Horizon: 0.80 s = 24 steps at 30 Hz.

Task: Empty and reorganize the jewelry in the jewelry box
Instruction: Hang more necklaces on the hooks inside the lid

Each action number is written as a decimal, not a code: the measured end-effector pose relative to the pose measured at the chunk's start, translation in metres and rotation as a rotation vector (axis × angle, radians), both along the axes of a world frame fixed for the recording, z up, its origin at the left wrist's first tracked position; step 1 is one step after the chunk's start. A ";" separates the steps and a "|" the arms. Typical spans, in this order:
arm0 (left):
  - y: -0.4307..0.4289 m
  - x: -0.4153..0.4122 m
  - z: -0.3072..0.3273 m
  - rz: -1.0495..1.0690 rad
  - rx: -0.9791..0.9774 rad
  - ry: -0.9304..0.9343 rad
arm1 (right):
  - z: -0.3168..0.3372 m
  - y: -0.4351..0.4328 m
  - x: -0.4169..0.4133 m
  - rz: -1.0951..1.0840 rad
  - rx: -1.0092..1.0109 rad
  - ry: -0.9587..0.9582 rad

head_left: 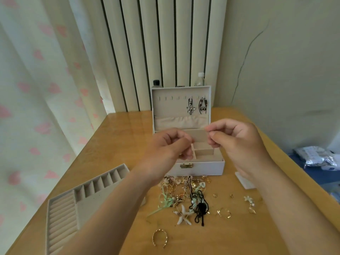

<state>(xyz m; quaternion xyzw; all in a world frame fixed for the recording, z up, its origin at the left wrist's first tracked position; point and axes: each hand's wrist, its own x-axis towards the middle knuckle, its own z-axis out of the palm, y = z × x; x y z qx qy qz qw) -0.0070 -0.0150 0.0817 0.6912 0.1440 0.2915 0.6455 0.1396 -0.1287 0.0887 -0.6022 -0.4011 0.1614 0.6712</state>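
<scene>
- The jewelry box (200,167) stands open in the middle of the bench (114,144), toward the far edge. Its lid (165,107) is upright and its front clasp faces the near edge.
- Two dark-and-silver pieces (190,107) hang side by side from hooks on the right part of the lid.
- Both hands are raised over the open box.
- The right hand (237,140) has a narrow grip: thumb and forefinger pinch a tiny dark piece (209,132), too small to name.
- The left hand (169,148) has its fingers curled in tight. Whether that grip holds anything cannot be told.
- A jewelry heap (187,188) lies just in front of the box, with a white starfish piece (182,214) and a black cord (201,207) in it.
- A gold open bangle (159,240) lies apart, closer to the near edge.
- A grey tray insert (73,205) lies along the left edge.
- Two bottles (156,83) stand behind the lid.
</scene>
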 end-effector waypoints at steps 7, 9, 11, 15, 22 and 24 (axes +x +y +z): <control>0.019 0.021 0.050 0.027 0.277 0.171 | 0.023 0.016 0.011 0.170 -0.214 -0.081; 0.025 0.028 0.055 0.060 0.324 0.205 | 0.028 0.026 0.011 0.261 -0.179 -0.008; 0.033 0.034 0.055 0.103 0.342 0.220 | 0.031 0.036 0.013 0.290 -0.158 0.071; 0.051 0.044 0.049 0.186 0.365 0.233 | 0.029 0.057 0.023 0.205 -0.212 0.054; 0.092 0.076 0.025 0.326 0.563 0.342 | 0.008 0.100 0.053 -0.042 -0.241 -0.118; 0.105 0.088 0.017 0.352 0.641 0.370 | 0.000 0.113 0.064 -0.124 -0.277 -0.260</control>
